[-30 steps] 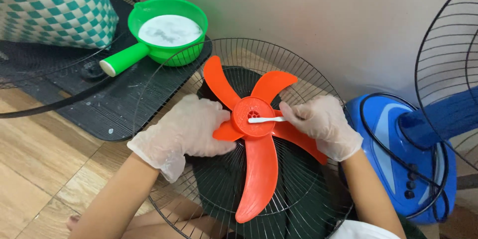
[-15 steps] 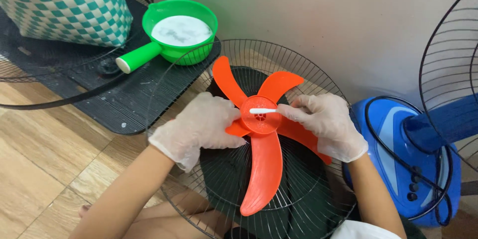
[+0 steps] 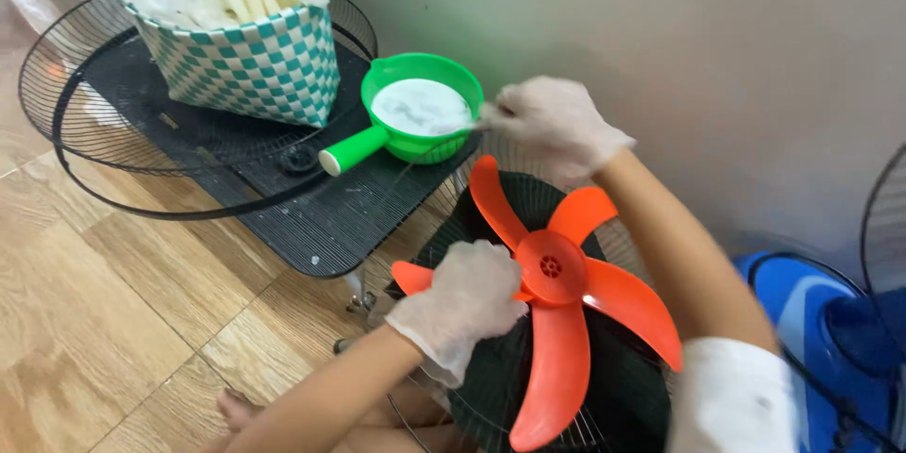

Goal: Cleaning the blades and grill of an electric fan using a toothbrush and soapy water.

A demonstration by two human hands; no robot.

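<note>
A gloved right hand [image 3: 552, 123] has left the hub of the orange fan blade [image 3: 552, 294] and now pinches a small white swab [image 3: 460, 128] over the green dipper [image 3: 415, 118] of white liquid, swab tip pointing left. The left hand [image 3: 467, 307] stays clamped on a left blade; the longest blade points toward the person, resting on the wire fan guard [image 3: 491, 387].
</note>
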